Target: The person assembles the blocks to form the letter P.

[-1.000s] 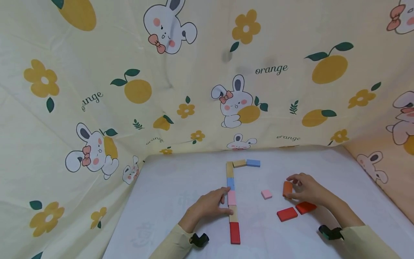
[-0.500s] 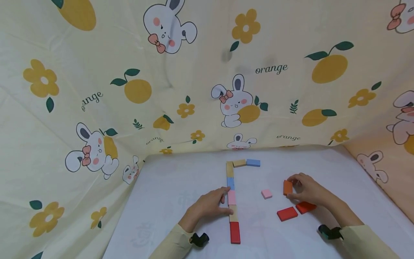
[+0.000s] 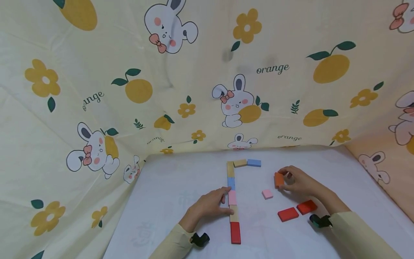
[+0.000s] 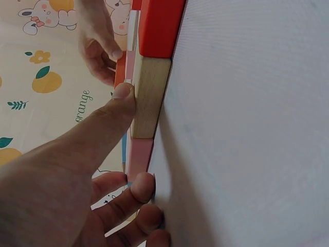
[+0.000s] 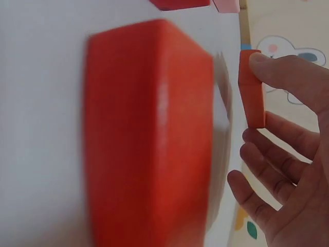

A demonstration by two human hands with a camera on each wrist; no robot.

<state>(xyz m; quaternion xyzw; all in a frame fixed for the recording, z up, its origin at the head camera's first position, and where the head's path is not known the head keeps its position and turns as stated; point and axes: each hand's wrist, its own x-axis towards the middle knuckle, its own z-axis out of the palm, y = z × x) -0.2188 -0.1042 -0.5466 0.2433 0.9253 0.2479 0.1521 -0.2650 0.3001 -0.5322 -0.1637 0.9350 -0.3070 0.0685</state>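
Between thumb and fingertips, my right hand (image 3: 299, 181) pinches an orange block (image 3: 278, 180) by its ends; the right wrist view shows the same orange block (image 5: 252, 90) with the other fingers spread loosely beneath. My left hand (image 3: 208, 205) lies against the left side of a line of blocks. Its thumb touches the tan block (image 4: 150, 98), and its fingertips are at the pink block (image 4: 140, 157). That line runs from a red block (image 3: 235, 233) at the near end through tan, pink and blue (image 3: 231, 182) to tan (image 3: 230, 169).
At the far end the line turns right with a tan block (image 3: 240, 163) and a blue block (image 3: 254, 163). A small pink block (image 3: 267, 194) and two red blocks, one left (image 3: 288, 214) and one right (image 3: 307, 207), lie on the white tabletop (image 3: 168, 223). Printed cloth (image 3: 194, 72) hangs behind.
My right hand has moved left and slightly away from me with the orange block, uncovering more of the right-hand red block. The left hand has stayed at the line.
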